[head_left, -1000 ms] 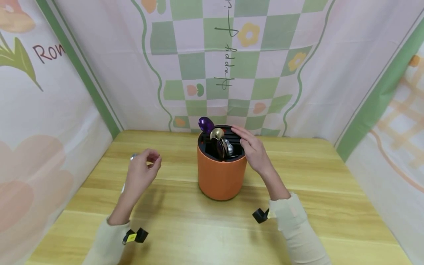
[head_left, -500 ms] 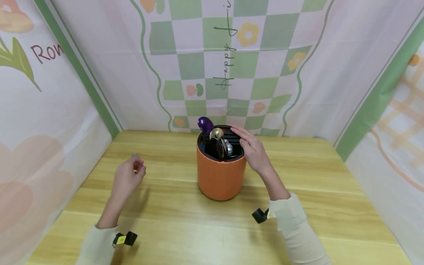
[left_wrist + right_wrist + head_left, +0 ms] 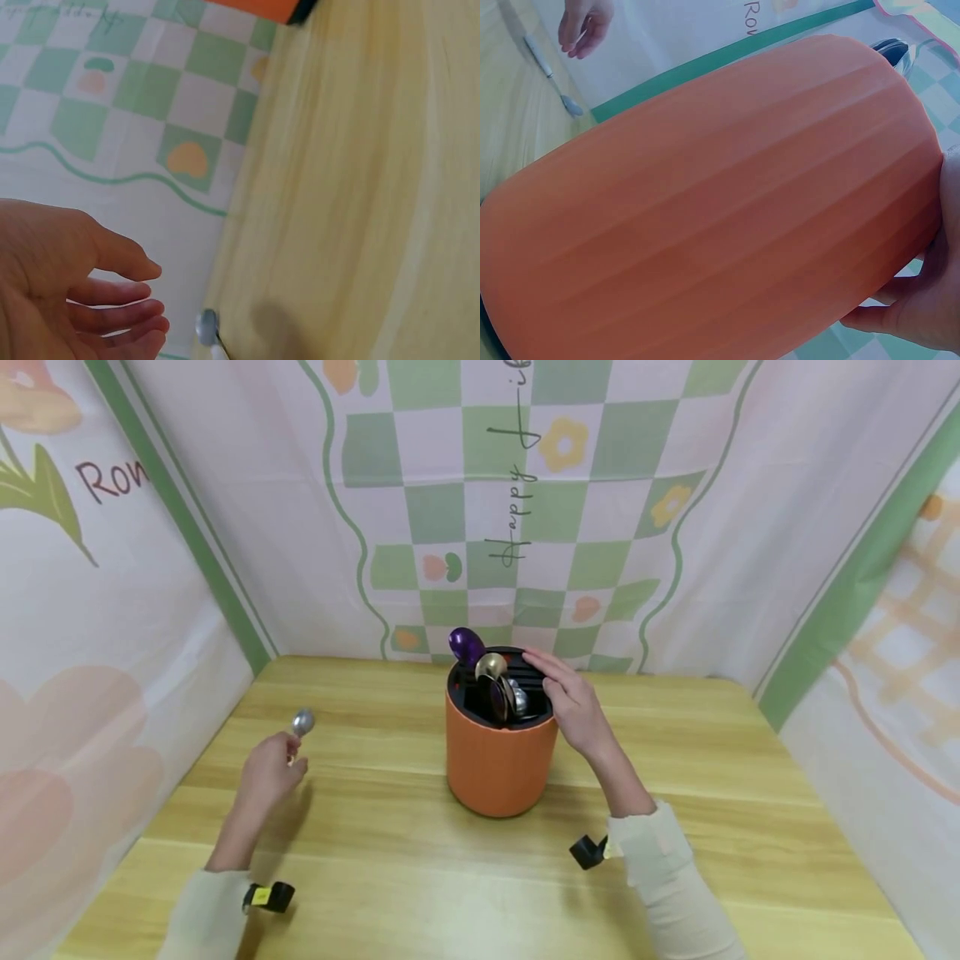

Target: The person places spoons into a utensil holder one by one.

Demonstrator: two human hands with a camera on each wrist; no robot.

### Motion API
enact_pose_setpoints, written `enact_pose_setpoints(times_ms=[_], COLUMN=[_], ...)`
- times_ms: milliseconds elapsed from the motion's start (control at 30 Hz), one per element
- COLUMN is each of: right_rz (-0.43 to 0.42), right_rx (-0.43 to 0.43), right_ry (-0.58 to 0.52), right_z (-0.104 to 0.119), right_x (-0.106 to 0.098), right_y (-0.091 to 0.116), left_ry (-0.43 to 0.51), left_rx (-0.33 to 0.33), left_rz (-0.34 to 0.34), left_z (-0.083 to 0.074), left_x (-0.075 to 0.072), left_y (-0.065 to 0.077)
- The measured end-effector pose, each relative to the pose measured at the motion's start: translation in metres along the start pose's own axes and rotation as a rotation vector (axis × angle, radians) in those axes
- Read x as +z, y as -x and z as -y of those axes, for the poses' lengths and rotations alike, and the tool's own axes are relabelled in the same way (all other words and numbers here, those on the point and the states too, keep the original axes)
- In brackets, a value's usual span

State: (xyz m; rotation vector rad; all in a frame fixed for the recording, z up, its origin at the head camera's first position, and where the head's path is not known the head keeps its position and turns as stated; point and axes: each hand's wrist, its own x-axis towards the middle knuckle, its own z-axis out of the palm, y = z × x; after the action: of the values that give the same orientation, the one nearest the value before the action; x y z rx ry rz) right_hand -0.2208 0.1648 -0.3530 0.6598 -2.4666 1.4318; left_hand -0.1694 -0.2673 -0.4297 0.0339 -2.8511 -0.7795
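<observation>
A spoon (image 3: 303, 722) with a silver bowl and a pale handle lies on the left of the table; the right wrist view shows its handle (image 3: 538, 54) too. Just above it hovers my left hand (image 3: 266, 770), fingers loosely bent and holding nothing, apart from the spoon. At the centre stands an orange cylindrical utensil holder (image 3: 501, 768) with a black slotted top. My right hand (image 3: 573, 702) rests on its right rim, fingers fairly straight along the edge. From the holder stick out a purple spoon (image 3: 465, 645), a gold spoon (image 3: 491, 665) and other utensils, partly overlapped.
The wooden table (image 3: 420, 885) backs onto a printed cloth (image 3: 300, 527) with green checks, and similar cloth hangs on both sides. Each sleeve carries a small black camera (image 3: 588, 852) at the wrist.
My left hand has moved left and toward me, uncovering the spoon bowl on the table. The right hand and the utensil holder have stayed in place.
</observation>
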Motion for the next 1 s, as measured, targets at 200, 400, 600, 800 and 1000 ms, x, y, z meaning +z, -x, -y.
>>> enact_pose_setpoints(times_ms=[200, 400, 600, 800, 1000], right_rz=[-0.001, -0.002, -0.005, 0.000, -0.003], right_rx=[-0.003, -0.010, -0.010, -0.010, -0.009], right_ry=[0.003, 0.006, 0.006, 0.003, -0.004], right_z=[0.000, -0.001, 0.000, 0.001, 0.001], right_x=[0.001, 0.001, 0.001, 0.001, 0.001], right_y=[0.000, 0.000, 0.001, 0.001, 0.001], left_ry=[-0.038, -0.058, -0.046, -0.036, -0.077], left_rx=[-0.069, -0.104, -0.154, -0.168, -0.120], left_rz=[0.084, 0.154, 0.241, 0.293, 0.287], left_z=[0.012, 0.020, 0.026, 0.030, 0.032], left_x=[0.001, 0.002, 0.002, 0.002, 0.002], left_y=[-0.002, -0.006, -0.012, -0.015, -0.020])
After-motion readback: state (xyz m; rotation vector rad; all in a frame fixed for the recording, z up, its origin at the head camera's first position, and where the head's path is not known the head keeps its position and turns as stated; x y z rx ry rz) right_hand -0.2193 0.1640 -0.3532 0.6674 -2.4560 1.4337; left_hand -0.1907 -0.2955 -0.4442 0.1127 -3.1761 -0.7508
